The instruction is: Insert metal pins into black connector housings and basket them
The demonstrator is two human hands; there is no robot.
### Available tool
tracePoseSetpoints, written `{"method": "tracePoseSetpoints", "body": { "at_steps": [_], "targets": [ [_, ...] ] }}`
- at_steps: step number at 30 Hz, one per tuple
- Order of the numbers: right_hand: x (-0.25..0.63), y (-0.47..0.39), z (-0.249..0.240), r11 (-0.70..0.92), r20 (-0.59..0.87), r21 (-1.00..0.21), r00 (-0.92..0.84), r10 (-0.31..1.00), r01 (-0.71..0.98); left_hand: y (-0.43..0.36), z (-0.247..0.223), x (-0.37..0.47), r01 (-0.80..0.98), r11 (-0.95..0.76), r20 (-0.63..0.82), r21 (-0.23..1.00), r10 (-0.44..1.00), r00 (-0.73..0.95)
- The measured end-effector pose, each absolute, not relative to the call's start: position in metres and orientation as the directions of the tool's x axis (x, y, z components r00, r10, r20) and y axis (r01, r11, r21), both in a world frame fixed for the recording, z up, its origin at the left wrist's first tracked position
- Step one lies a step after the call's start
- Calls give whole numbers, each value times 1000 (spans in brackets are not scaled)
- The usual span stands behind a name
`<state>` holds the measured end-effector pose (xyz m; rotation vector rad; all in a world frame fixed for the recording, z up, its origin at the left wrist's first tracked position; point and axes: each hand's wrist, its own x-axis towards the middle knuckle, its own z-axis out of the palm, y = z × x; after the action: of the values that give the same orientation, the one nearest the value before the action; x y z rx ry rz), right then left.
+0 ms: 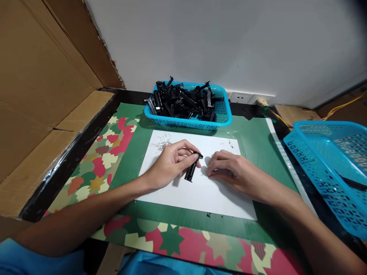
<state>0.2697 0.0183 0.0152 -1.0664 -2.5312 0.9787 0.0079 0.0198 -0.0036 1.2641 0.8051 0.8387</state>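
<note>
My left hand [180,158] is closed on a long black plastic part [191,172], held by its wider upper end with the narrow body slanting down toward me. To its right, my right hand [225,166] rests low over the white sheet [177,196], its fingers bent and pinched together. Whatever lies between those fingertips is hidden or too small to make out. A loose pile of thin wire pieces [163,145] lies on the sheet's upper left, just beyond my left hand. Small black bits [231,144] lie near the sheet's upper right corner.
Behind the sheet, a blue basket [189,124] is heaped with black plastic parts [183,101]. Another blue basket [323,183] at the right holds a black piece [354,183]. Cardboard [43,95] walls the left side; a socket strip [242,97] and cables [279,116] sit at the back.
</note>
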Motion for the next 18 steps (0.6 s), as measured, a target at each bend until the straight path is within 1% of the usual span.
{"method": "tracePoseSetpoints", "body": {
  "at_steps": [3,8,10,12,14,18],
  "targets": [
    [269,17,15,514,-65,-648,-714,698,562,17,-4,7,-84,48,-6,995,898,440],
    [271,13,20,491,-80,-648,-693,716,582,17,-7,5,1,-128,118,992,923,366],
    [272,13,21,466,-80,-657,-669,739,593,18,-8,4,-25,-154,153,988,928,339],
    [273,14,21,448,-72,-660,-645,761,603,19,-9,4,-79,-152,169,985,932,319],
    [273,16,19,450,-50,-663,-635,771,599,19,-8,5,-135,-116,154,984,934,324],
    [271,18,15,486,-34,-681,-687,726,547,18,-4,5,-205,33,62,978,896,441]
  ]
}}
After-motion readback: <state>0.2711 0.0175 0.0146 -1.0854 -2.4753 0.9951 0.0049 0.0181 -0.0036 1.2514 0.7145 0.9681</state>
